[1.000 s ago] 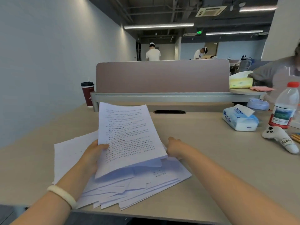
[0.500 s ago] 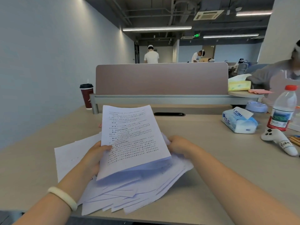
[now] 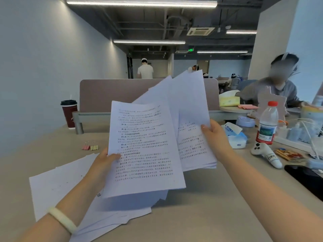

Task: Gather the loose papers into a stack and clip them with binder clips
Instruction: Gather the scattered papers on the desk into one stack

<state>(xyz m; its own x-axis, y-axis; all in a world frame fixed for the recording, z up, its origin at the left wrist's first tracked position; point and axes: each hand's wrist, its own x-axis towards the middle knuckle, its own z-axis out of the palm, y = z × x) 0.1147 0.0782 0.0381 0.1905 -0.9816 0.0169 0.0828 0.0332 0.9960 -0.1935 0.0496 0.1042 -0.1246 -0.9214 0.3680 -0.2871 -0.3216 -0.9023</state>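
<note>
**Two handfuls of printed sheets raised over the tabletop**

We see both bare hands closed on paper above a tan tabletop (image 3: pixel 201 215). The left hand (image 3: pixel 103 163), a pale bracelet (image 3: pixel 62 220) on its wrist, pinches the left edge of a printed bundle (image 3: pixel 141 147), thumb on the top page and the other digits hidden beneath. The right hand (image 3: pixel 215 137) grips the right edge of a second bundle (image 3: pixel 188 119), thumb on the facing page; its sheets fan upward and are tilted away from us, their text appearing upside down. The two bundles overlap near the centre; we cannot tell whether they touch. Loose sheets (image 3: pixel 57 186) remain flat near the front-left edge of the tabletop, partly under the left forearm and the raised bundle. Two binder clips (image 3: pixel 90 147), one pink and one yellow, lie side by side toward the left edge, well apart from both hands. A dark red cup (image 3: pixel 69 113) stands at the back-left corner beside a partition (image 3: pixel 108 95). Toward the right edge sit a tissue pack (image 3: pixel 236 138), a water bottle (image 3: pixel 266 124) and a white controller (image 3: pixel 265 154).
</note>
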